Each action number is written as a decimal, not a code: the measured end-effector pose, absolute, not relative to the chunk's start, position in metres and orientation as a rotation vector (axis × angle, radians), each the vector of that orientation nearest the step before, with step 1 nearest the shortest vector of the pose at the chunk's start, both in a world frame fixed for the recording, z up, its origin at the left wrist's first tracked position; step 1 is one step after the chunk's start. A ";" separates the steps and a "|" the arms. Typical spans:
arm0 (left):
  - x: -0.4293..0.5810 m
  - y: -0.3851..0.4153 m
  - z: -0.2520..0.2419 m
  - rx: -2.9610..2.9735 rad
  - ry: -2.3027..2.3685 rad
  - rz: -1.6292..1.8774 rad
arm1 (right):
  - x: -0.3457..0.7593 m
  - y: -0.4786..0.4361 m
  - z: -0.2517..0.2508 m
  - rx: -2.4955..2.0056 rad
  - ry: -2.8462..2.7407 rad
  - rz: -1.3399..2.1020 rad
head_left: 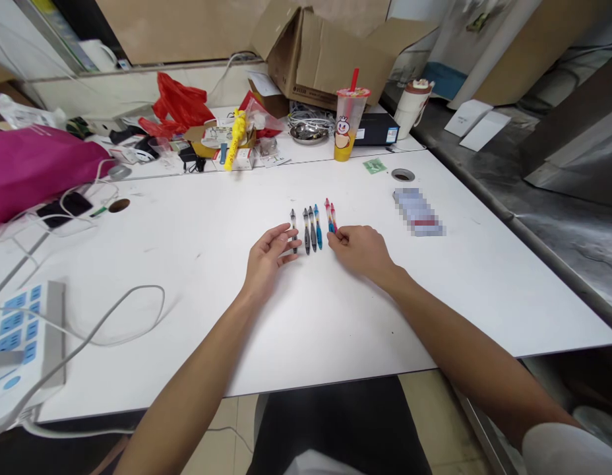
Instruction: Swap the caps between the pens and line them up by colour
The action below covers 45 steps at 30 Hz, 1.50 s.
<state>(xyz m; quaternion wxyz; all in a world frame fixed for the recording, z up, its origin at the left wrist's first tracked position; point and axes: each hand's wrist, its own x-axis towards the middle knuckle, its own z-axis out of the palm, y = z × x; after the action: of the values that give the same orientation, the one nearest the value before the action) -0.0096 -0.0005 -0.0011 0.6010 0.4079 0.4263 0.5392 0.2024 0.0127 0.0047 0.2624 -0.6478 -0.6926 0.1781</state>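
Several click pens lie side by side on the white table (pixel 345 330), their tips pointing roughly toward and away from me. At the left of the row is a dark pen (pixel 293 221), partly behind the fingertips of my left hand (pixel 270 254); those fingers are spread and hold nothing. Two grey pens (pixel 310 231) and a blue pen (pixel 318 227) come after it, close together. On the right, my right hand (pixel 363 251) pinches the near end of a pen with a pink top and blue grip (pixel 328 214). Another pink pen (pixel 334 214) lies right beside it, partly hidden by the fingers.
A blurred phone (pixel 419 212) lies right of the pens. Behind stand a drink cup with a red straw (pixel 349 125), a metal bowl (pixel 308 134) and a cardboard box (pixel 320 59). A power strip (pixel 31 336) with cables occupies the left.
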 end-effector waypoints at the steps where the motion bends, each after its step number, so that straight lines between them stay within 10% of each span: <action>1: -0.010 0.000 -0.001 0.946 1.004 1.241 | 0.204 0.015 0.003 -1.793 -1.891 0.465; 29: -0.011 -0.002 0.002 0.964 1.068 1.206 | 0.212 0.026 -0.012 -1.232 -2.232 0.156; 45: -0.010 0.001 0.013 0.706 0.978 1.252 | 0.201 0.014 -0.003 -0.894 -1.454 0.893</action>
<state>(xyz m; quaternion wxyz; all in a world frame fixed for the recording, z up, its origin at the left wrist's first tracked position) -0.0098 0.0007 0.0126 0.6455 0.3102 0.4296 0.5500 0.2008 0.0140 -0.0028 0.5709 -0.3811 -0.6197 0.3805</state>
